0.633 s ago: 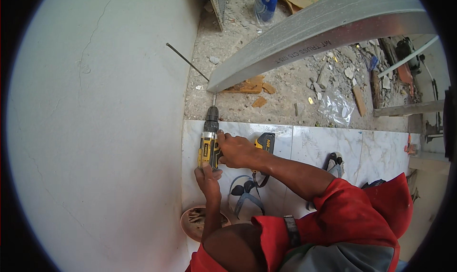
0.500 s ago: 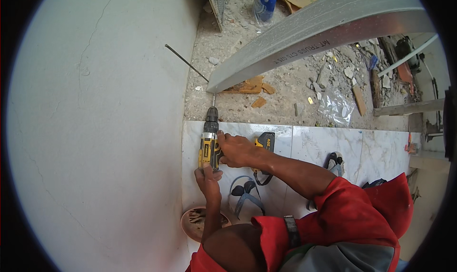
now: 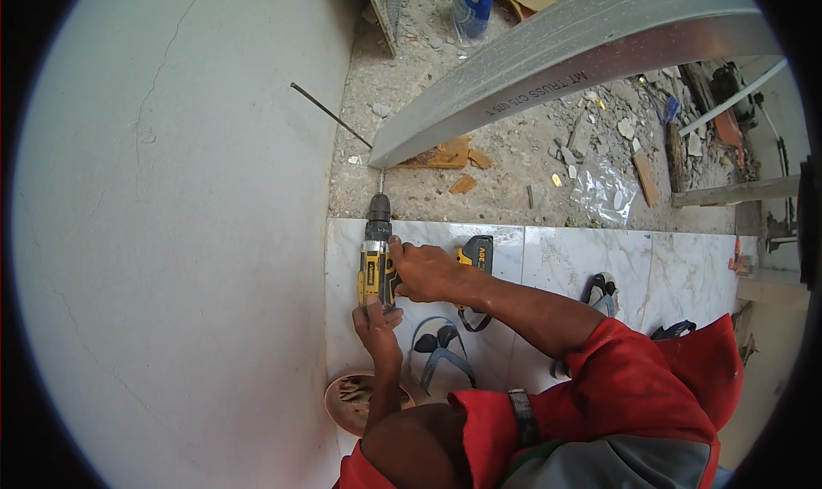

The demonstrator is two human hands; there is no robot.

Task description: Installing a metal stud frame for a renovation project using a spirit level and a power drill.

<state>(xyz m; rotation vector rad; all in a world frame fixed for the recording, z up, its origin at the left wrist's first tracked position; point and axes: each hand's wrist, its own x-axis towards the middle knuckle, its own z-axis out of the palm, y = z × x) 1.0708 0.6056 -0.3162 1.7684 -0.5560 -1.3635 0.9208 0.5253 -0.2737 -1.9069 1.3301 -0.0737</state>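
A yellow and black cordless drill (image 3: pixel 372 275) lies level, its chuck pointing away from me. My right hand (image 3: pixel 425 271) is wrapped around its handle, with the black and yellow battery pack (image 3: pixel 476 254) showing past the hand. At the drill's rear end, the fingers of my left hand (image 3: pixel 378 328) press against the housing from behind. The bit (image 3: pixel 382 181) reaches the near lower end of a grey metal channel (image 3: pixel 505 108); its tip is hidden there. A thin dark rod (image 3: pixel 330 114) sticks out on the channel's far left side, close to the wall.
A cracked white wall (image 3: pixel 188 232) runs along the left. Sandals (image 3: pixel 442 352) and a round bowl (image 3: pixel 349 408) stand on marble-look tiles (image 3: pixel 582 262). Beyond lie rough concrete with rubble (image 3: pixel 582 138), wood pieces (image 3: pixel 441 153), a clear plastic bag (image 3: pixel 604 189) and a blue bottle (image 3: pixel 473 5).
The whole view has shifted very slightly. Both hands keep their hold, and the drill stays against the channel's end.
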